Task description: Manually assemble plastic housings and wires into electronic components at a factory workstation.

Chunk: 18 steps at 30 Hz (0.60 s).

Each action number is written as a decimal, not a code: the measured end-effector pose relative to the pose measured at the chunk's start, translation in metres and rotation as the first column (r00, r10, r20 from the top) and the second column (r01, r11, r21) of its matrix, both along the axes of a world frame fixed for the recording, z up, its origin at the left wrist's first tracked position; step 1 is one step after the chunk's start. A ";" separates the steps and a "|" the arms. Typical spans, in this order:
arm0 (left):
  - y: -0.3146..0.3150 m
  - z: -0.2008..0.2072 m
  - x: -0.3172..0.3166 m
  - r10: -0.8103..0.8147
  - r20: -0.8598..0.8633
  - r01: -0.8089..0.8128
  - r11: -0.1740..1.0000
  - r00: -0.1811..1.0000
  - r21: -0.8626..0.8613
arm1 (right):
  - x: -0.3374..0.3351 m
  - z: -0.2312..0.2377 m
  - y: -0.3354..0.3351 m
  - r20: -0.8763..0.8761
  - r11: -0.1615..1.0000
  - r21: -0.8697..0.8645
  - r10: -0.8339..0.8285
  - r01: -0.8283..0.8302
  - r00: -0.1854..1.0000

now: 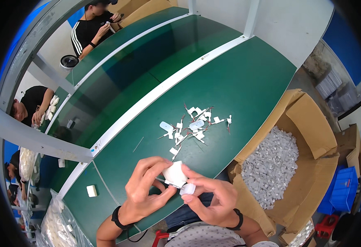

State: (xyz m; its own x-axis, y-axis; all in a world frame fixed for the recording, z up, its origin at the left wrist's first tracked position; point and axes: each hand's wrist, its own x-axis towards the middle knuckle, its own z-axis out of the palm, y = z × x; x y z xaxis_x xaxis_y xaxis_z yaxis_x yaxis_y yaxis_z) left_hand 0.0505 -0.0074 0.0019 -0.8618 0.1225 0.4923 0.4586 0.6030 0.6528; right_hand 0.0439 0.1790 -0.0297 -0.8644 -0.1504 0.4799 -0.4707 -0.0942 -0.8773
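Observation:
My left hand (145,189) is closed around a white plastic housing (175,175), just over the near edge of the green table. My right hand (213,197) pinches a small translucent white plastic piece (187,189) between thumb and index finger. That piece is held against the lower end of the housing, and a right fingertip also touches the housing's side. Beyond my hands lies a loose group of small white connectors (197,131) with thin red and dark wires. Two pale blue-white oval pieces (166,126) rest among them.
A single white block (91,191) sits at left, near a plastic bag of white parts (57,224). At right stands a cardboard box (312,164) full of small translucent pieces (271,164). A metal frame (44,138) crosses the left side. Co-workers (94,31) sit across and to the left.

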 end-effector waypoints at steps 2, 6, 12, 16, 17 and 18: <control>0.000 0.001 -0.001 -0.011 -0.034 0.011 1.000 0.999 -0.017 | 0.004 -0.001 -0.002 -0.027 0.998 -0.049 0.047 -0.049 0.999; -0.004 -0.006 0.001 -0.029 -0.080 0.027 0.999 0.996 -0.020 | 0.008 0.005 -0.003 0.050 0.957 -0.197 0.224 -0.211 0.973; -0.006 -0.004 0.009 0.024 -0.246 -0.060 0.988 0.969 -0.143 | 0.006 -0.001 0.001 0.331 0.930 -0.365 0.090 0.039 0.939; -0.004 -0.009 0.011 0.015 -0.249 -0.036 0.996 0.968 -0.078 | 0.003 -0.004 -0.002 0.240 0.984 -0.177 0.036 0.007 0.970; -0.003 -0.008 0.011 0.016 -0.249 -0.036 0.996 0.968 -0.079 | 0.003 -0.004 -0.003 0.185 0.992 -0.122 -0.004 0.027 0.983; -0.001 -0.008 0.010 0.018 -0.211 -0.029 0.998 0.977 -0.049 | 0.002 -0.005 -0.003 0.184 0.992 -0.122 -0.005 0.028 0.983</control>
